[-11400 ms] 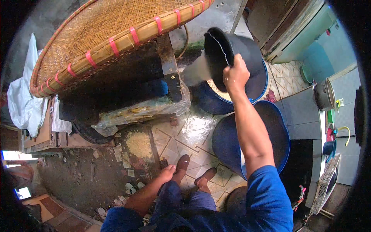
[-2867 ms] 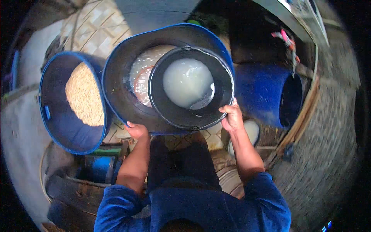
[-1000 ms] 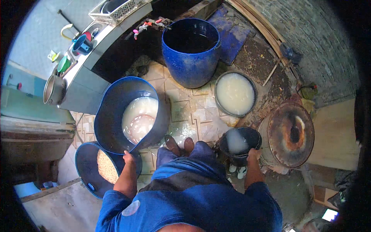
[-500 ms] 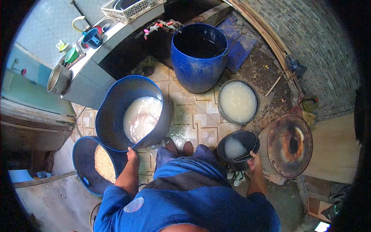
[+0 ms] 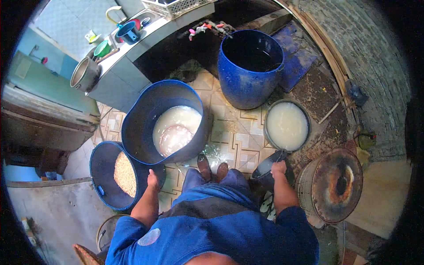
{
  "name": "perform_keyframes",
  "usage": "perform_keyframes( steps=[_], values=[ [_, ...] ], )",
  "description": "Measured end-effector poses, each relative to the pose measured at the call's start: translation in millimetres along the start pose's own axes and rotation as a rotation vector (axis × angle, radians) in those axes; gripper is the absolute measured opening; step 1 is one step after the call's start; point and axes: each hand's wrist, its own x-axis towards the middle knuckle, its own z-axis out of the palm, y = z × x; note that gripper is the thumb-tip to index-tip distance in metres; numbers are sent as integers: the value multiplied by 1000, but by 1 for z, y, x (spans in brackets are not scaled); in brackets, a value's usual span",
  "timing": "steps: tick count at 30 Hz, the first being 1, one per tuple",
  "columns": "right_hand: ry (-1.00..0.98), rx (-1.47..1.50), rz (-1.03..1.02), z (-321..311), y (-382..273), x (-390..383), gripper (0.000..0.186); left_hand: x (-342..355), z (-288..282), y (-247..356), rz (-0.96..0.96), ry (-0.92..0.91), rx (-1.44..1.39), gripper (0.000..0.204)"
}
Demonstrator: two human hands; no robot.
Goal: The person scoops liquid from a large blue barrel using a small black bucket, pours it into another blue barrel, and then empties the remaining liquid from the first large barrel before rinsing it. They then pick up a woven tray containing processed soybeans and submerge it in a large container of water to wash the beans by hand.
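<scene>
My right hand (image 5: 278,168) is closed on the handle side of a black bucket (image 5: 264,171), which is tilted and holds cloudy whitish liquid. The bucket is beside a round basin (image 5: 308,134) full of pale milky liquid (image 5: 287,126). My left hand (image 5: 152,180) hangs just below the rim of a large dark-blue tub (image 5: 128,128), fingers stretched out, apparently apart from it. Milky liquid (image 5: 176,128) covers the tub's bottom, with a pale round shape in it. Near that hand, a blue-rimmed barrel (image 5: 102,165) leans over with beige grains or beans (image 5: 125,174) inside.
A tall blue drum (image 5: 247,90) of dark water stands beyond the tiled floor (image 5: 238,137), near the taps (image 5: 207,27). At right is a rusty-lidded metal drum (image 5: 320,194). A tiled counter (image 5: 117,79) bears a metal pot (image 5: 85,74) and a blue dipper (image 5: 128,33).
My left hand has let go of the tub's rim. My right hand has moved the bucket up toward the milky basin and tilted it. The view has shifted, so the scene sits farther right.
</scene>
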Motion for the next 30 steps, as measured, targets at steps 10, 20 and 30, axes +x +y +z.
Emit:
perform_keyframes(
  steps=[10,20,30],
  values=[
    [88,-5,-167,-50,-197,-59,36,1,-36,-48,-103,58,-247,76],
    [139,170,-621,-109,-256,-146,33,51,-14,-32,-39,111,-83,74],
    [-198,661,-872,-144,-301,-230,29,58,17,64,-385,382,-148,78]
  ],
)
